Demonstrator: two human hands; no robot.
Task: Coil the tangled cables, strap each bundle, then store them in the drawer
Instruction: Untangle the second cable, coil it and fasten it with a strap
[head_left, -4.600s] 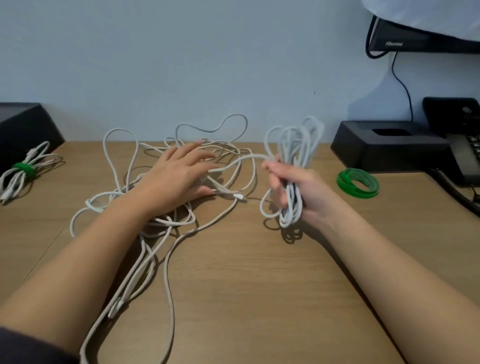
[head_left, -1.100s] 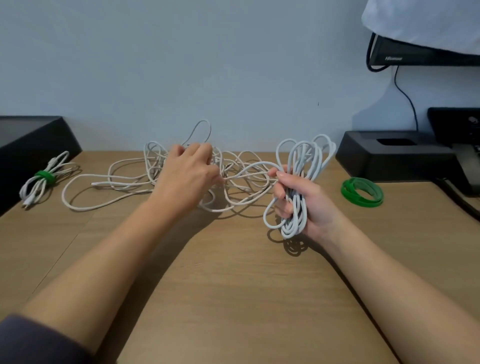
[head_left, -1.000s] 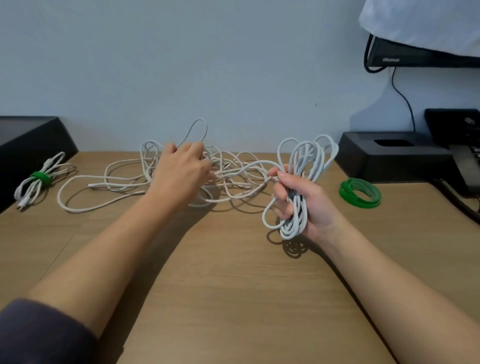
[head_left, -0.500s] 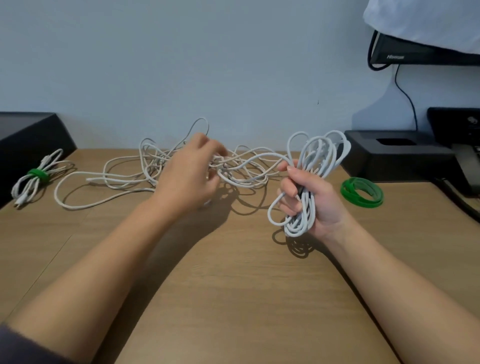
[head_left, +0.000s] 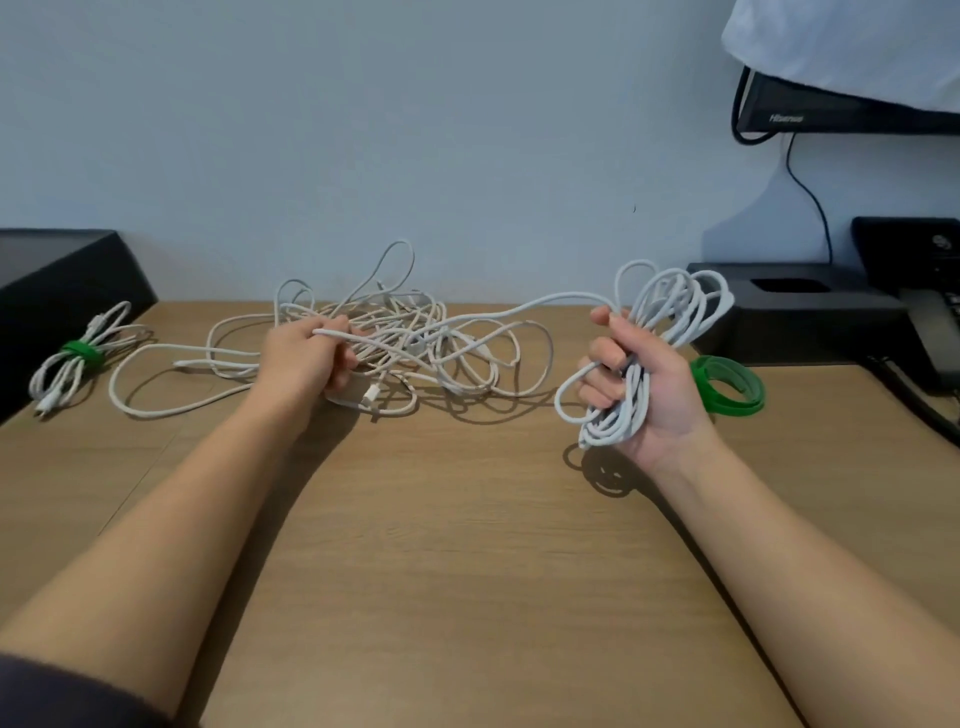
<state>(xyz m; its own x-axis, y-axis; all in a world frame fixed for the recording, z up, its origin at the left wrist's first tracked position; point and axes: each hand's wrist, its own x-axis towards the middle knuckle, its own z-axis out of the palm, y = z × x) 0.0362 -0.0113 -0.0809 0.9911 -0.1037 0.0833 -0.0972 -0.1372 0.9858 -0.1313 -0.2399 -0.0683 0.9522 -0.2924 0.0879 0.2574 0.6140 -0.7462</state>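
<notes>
**Coiling white cable: right hand holds the coil, left hand feeds**

We have the right hand (head_left: 639, 384) raised just above the light brown wooden desk (head_left: 467, 571), palm toward us. Its fingers and thumb are wrapped round a half-made coil of white round cable (head_left: 675, 306). Loops stick out above the fist and below it.

One free strand of white cable (head_left: 545, 301) leaves the top of that coil and runs left through the air to the left hand (head_left: 306, 364). The left hand is knuckles up, fingers curled, gripping that strand. It sits at the near left edge of the tangled heap of white cables (head_left: 457, 353).

The heap lies on the desk at the back middle, near the pale blue wall (head_left: 363, 130). One loop stands up out of it. A long loop trails out flat to the left. A small white plug (head_left: 371, 395) lies just right of the left hand.

Far left, a small white cable bundle (head_left: 62, 374) lies flat with a green strap (head_left: 80, 351) round its middle, beside a black box (head_left: 62, 275).

A roll of flat green strap (head_left: 727, 384) lies on the desk just right of the right hand. It is in front of a black rectangular tray (head_left: 795, 317). A black desk phone (head_left: 930, 332) is at the right edge. Above it is a black monitor (head_left: 831, 111) with a white cloth (head_left: 857, 47) over the top.
</notes>
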